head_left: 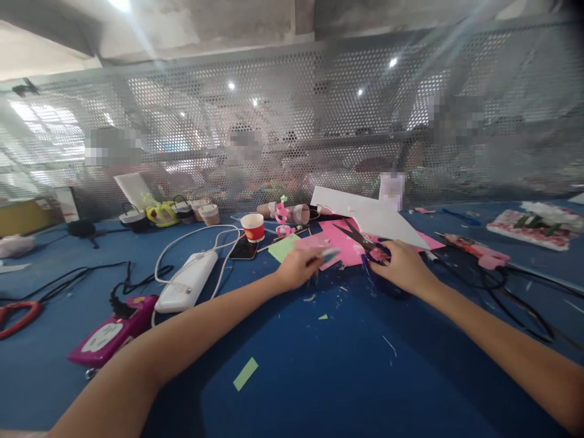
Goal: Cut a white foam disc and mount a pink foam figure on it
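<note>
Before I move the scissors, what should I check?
1. Grip: right hand holds scissors by the blue handles: ok.
2. Blades over pink paper: ok.
3. Clearance: left hand apart from blades: ok.
4. Kind of small pale item in left hand: cannot tell, blurred.
5. Snags: black cables clear of right forearm: not ok, they lie close beside it.
6. Spills: red cup upright, away from both hands: ok.

Bright overhead glare, blurred background, warped edges.

matt pink paper (351,246), glossy white plastic power bank (187,281), perforated metal screen (319,121)
</note>
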The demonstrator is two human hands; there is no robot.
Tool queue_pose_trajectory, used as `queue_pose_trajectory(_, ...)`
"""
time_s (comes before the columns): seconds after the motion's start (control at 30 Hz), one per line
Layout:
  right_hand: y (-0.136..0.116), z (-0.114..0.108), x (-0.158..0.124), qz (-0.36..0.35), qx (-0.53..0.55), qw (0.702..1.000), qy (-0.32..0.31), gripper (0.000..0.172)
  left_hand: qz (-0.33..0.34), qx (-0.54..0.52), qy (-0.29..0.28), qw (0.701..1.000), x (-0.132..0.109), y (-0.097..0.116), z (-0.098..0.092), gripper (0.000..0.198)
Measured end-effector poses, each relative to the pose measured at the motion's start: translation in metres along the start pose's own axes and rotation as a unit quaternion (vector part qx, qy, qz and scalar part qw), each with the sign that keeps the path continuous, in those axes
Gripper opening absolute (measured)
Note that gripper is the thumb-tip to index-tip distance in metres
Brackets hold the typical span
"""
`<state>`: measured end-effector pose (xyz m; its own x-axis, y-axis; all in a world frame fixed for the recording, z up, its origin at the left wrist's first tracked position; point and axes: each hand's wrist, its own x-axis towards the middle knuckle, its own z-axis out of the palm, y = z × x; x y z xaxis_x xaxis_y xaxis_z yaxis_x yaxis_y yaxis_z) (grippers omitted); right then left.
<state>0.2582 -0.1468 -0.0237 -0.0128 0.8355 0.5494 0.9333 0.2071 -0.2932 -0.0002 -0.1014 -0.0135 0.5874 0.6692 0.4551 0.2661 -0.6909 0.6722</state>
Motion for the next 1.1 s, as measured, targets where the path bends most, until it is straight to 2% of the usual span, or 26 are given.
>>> queue_pose_trajectory(0.07,0.003,0.001,0.000,0.007,-0.014,1.000,0.005,0.032,0.093,0.111,-0.030,0.989,-0.006,0.007,0.003,0.031)
queue_pose_trajectory(0.1,0.003,0.002,-0.001,0.010,-0.021,1.000,0.008,0.035,0.119,0.152,-0.031,0.981,-0.008,0.009,0.004,0.034)
queue_pose_trajectory(0.17,0.004,0.005,-0.002,0.012,-0.026,0.999,0.015,0.040,0.127,0.206,-0.011,0.970,-0.010,0.010,0.006,0.039)
queue_pose_trajectory(0.27,0.004,0.010,-0.003,0.005,-0.011,0.999,0.035,0.042,0.095,0.234,0.020,0.967,-0.010,0.008,0.005,0.050)
queue_pose_trajectory(0.33,0.004,0.013,-0.003,-0.004,0.006,0.998,0.059,0.040,0.091,0.259,-0.012,0.961,-0.009,0.008,0.002,0.057)
queue_pose_trajectory(0.37,0.004,0.015,-0.003,-0.009,0.017,0.997,0.070,0.038,0.102,0.280,-0.045,0.953,-0.009,0.009,0.001,0.060)
queue_pose_trajectory(0.47,0.004,0.017,-0.002,-0.026,0.051,0.995,0.087,0.031,0.168,0.323,-0.111,0.925,-0.011,0.011,-0.004,0.059)
queue_pose_trajectory(0.57,0.003,0.017,-0.001,-0.030,0.075,0.992,0.092,0.025,0.205,0.341,-0.102,0.912,-0.010,0.013,-0.005,0.050)
queue_pose_trajectory(0.63,0.003,0.016,0.000,-0.026,0.096,0.989,0.105,0.026,0.192,0.345,-0.077,0.915,-0.007,0.013,-0.003,0.049)
queue_pose_trajectory(0.7,0.005,0.014,0.001,-0.016,0.116,0.986,0.121,0.027,0.159,0.344,-0.062,0.923,-0.004,0.011,-0.001,0.058)
queue_pose_trajectory(0.8,0.010,0.010,0.004,-0.009,0.118,0.982,0.146,0.028,0.068,0.336,-0.082,0.936,0.002,0.004,0.002,0.067)
queue_pose_trajectory(0.9,0.017,0.006,0.007,-0.024,0.096,0.980,0.171,0.028,-0.012,0.327,-0.106,0.939,0.005,-0.006,0.005,0.059)
queue_pose_trajectory(1.0,0.021,0.001,0.009,-0.040,0.081,0.981,0.174,0.031,-0.016,0.328,-0.094,0.940,0.006,-0.010,0.006,0.052)
queue_pose_trajectory(1.1,0.020,-0.006,0.009,-0.034,0.072,0.986,0.146,0.035,0.002,0.333,-0.083,0.939,0.006,-0.011,0.002,0.047)
